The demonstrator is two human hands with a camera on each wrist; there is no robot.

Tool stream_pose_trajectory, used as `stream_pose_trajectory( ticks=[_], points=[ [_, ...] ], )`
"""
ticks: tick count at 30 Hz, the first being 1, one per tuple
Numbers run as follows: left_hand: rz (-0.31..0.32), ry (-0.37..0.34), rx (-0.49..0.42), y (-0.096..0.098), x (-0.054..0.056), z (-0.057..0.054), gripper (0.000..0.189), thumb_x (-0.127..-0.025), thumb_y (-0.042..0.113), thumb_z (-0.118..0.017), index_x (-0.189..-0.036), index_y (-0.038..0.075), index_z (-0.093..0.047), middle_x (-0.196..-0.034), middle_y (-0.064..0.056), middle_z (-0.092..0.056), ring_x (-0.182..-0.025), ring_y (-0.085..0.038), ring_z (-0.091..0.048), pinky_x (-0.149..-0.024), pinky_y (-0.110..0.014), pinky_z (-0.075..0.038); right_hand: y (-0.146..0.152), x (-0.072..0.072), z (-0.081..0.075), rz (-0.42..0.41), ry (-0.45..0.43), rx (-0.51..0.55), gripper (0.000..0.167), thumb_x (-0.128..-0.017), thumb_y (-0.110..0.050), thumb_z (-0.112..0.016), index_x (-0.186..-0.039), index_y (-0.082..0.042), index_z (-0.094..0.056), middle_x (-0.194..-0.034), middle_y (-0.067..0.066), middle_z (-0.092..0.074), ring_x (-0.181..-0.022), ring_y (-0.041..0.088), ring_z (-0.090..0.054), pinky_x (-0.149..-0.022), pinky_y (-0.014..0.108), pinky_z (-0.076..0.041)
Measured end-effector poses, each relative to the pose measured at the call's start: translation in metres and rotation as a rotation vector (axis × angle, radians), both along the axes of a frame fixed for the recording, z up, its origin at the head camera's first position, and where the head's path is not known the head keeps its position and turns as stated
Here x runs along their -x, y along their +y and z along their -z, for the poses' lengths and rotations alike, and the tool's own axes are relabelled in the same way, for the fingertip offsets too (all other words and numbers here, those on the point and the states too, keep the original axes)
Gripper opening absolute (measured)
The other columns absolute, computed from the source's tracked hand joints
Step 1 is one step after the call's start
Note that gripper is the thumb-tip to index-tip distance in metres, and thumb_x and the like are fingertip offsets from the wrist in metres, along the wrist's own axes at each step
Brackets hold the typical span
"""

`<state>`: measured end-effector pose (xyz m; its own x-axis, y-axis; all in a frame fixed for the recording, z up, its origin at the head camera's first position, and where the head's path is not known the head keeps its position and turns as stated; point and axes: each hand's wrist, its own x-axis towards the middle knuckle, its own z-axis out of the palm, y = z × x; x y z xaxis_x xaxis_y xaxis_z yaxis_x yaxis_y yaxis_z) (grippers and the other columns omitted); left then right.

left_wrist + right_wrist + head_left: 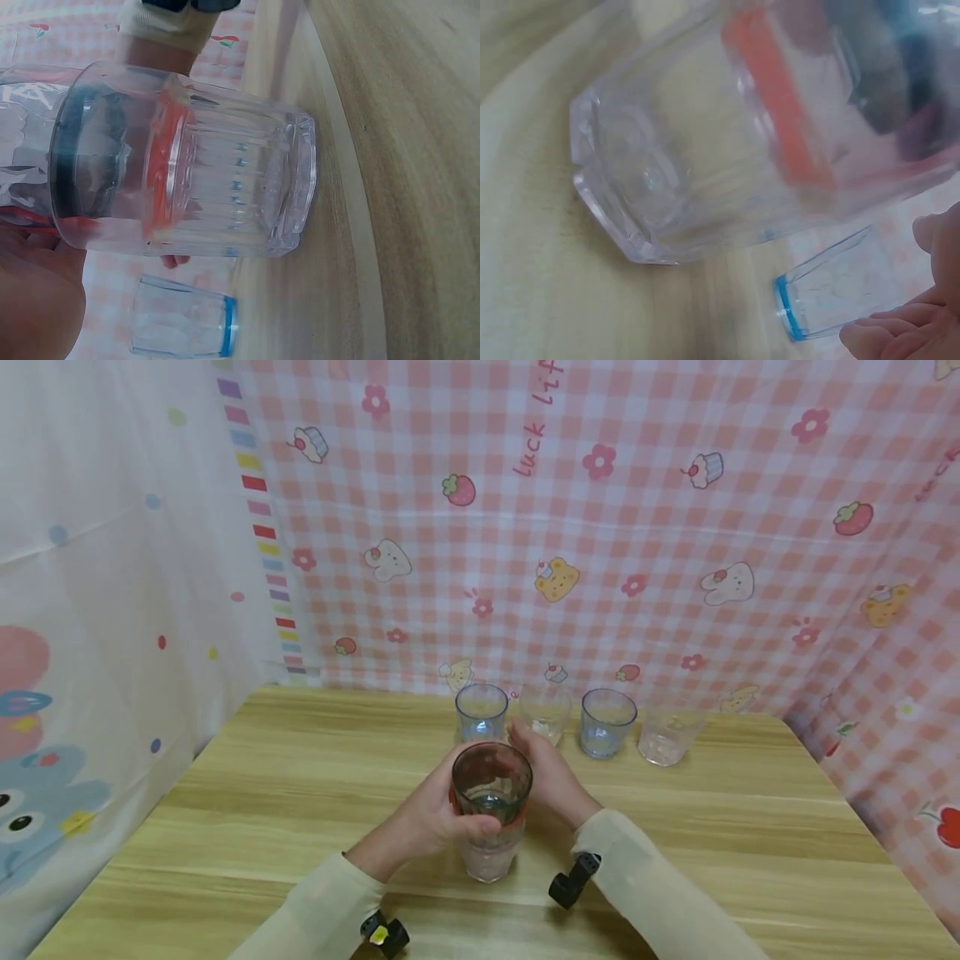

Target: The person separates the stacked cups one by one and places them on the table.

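Observation:
My left hand (431,814) grips a nested stack of see-through glasses at the front middle of the table, its thumb lying across the near side. A smoky dark glass (491,768) sits uppermost in the stack. Under it a red-orange band (166,165) shows through the wall of the clear outer glass (240,172), whose base is close to the tabletop. My right hand (553,781) is just right of and behind the stack, fingers reaching toward the back; in the right wrist view its loosely bent fingers (904,330) hold nothing.
Along the back of the wooden table (300,793) stand several glasses in a row: a blue-tinted glass (482,706), a clear glass (546,714), another blue-tinted glass (608,722) and a clear glass (667,739) at the right. A checked cloth (645,518) hangs behind.

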<state>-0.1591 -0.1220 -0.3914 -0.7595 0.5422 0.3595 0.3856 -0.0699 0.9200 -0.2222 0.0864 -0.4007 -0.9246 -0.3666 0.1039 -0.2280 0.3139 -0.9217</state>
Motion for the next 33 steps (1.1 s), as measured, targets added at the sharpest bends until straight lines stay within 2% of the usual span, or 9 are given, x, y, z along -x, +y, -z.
stream_pose_trajectory(
  ticks=[2, 5, 12, 16, 20, 23, 26, 30, 33],
  points=[
    [0.001, -0.005, 0.0, 0.0, 0.0, 0.0, 0.101, -0.087, 0.055, -0.089, -0.16, 0.007, -0.037, -0.152, -0.02, -0.056, -0.136, -0.024, -0.059, -0.114, -0.033, -0.052, 0.002, -0.004, -0.004, 0.005, -0.013, -0.002, 0.067, -0.108, -0.003, -0.06, -0.163, 0.016, -0.025, -0.168, 0.035, -0.033, -0.157, 0.048, -0.035, -0.129, 0.056, -0.032],
    [-0.002, -0.01, 0.002, 0.0, 0.0, 0.0, 0.101, -0.087, 0.055, -0.089, -0.16, 0.008, -0.037, -0.152, -0.019, -0.057, -0.136, -0.027, -0.059, -0.114, -0.035, -0.052, 0.006, -0.012, -0.008, 0.029, -0.009, -0.009, 0.07, -0.109, -0.01, -0.063, -0.164, 0.013, -0.027, -0.168, 0.031, -0.038, -0.158, 0.043, -0.039, -0.128, 0.053, -0.035],
    [-0.017, -0.014, 0.033, 0.001, 0.002, 0.0, 0.102, -0.086, 0.058, -0.088, -0.16, 0.008, -0.038, -0.15, -0.019, -0.059, -0.136, -0.029, -0.059, -0.115, -0.041, -0.051, 0.019, -0.031, -0.015, 0.008, 0.061, -0.026, 0.053, -0.115, -0.01, -0.049, -0.163, 0.008, -0.035, -0.164, 0.026, -0.048, -0.155, 0.039, -0.046, -0.126, 0.055, -0.039],
    [-0.013, -0.026, 0.039, 0.001, 0.001, -0.001, 0.103, -0.087, 0.058, -0.087, -0.161, 0.008, -0.036, -0.15, -0.018, -0.059, -0.136, -0.029, -0.059, -0.115, -0.045, -0.051, 0.027, -0.041, -0.02, 0.009, 0.101, -0.033, 0.05, -0.116, -0.016, -0.048, -0.162, 0.002, -0.042, -0.161, 0.021, -0.054, -0.153, 0.037, -0.049, -0.125, 0.056, -0.041],
    [-0.004, -0.026, 0.043, 0.0, 0.002, 0.0, 0.103, -0.088, 0.059, -0.086, -0.161, 0.008, -0.035, -0.151, -0.018, -0.059, -0.138, -0.031, -0.059, -0.115, -0.039, -0.051, 0.032, -0.048, -0.025, 0.019, 0.132, -0.034, 0.048, -0.117, -0.023, -0.05, -0.159, -0.001, -0.049, -0.158, 0.018, -0.059, -0.15, 0.036, -0.054, -0.123, 0.056, -0.044],
    [0.003, -0.008, 0.045, 0.0, 0.001, 0.001, 0.104, -0.088, 0.059, -0.086, -0.162, 0.007, -0.034, -0.153, -0.019, -0.058, -0.141, -0.035, -0.058, -0.115, -0.032, -0.051, 0.034, -0.053, -0.029, 0.013, 0.119, -0.009, 0.049, -0.117, -0.028, -0.051, -0.158, -0.001, -0.051, -0.157, 0.018, -0.06, -0.148, 0.034, -0.055, -0.122, 0.055, -0.046],
    [0.004, 0.002, 0.048, 0.0, 0.001, 0.001, 0.104, -0.089, 0.059, -0.085, -0.162, 0.007, -0.033, -0.154, -0.02, -0.058, -0.142, -0.037, -0.057, -0.116, -0.032, -0.05, 0.035, -0.059, -0.031, -0.006, 0.113, 0.014, 0.051, -0.117, -0.029, -0.051, -0.159, -0.001, -0.05, -0.157, 0.018, -0.06, -0.149, 0.033, -0.055, -0.121, 0.053, -0.046],
    [0.0, -0.005, 0.058, -0.001, 0.0, 0.0, 0.103, -0.088, 0.06, -0.085, -0.162, 0.01, -0.034, -0.154, -0.017, -0.058, -0.142, -0.034, -0.057, -0.118, -0.04, -0.049, 0.039, -0.068, -0.034, -0.031, 0.136, 0.049, 0.051, -0.117, -0.028, -0.05, -0.16, 0.0, -0.048, -0.158, 0.019, -0.058, -0.149, 0.035, -0.054, -0.121, 0.047, -0.047],
    [-0.001, -0.001, 0.06, -0.001, 0.0, -0.001, 0.101, -0.088, 0.06, -0.085, -0.162, 0.011, -0.035, -0.154, -0.015, -0.059, -0.142, -0.033, -0.058, -0.118, -0.041, -0.049, 0.041, -0.073, -0.035, -0.053, 0.151, 0.105, 0.05, -0.117, -0.024, -0.05, -0.159, 0.002, -0.048, -0.159, 0.02, -0.057, -0.15, 0.037, -0.053, -0.12, 0.037, -0.048]
  ],
)
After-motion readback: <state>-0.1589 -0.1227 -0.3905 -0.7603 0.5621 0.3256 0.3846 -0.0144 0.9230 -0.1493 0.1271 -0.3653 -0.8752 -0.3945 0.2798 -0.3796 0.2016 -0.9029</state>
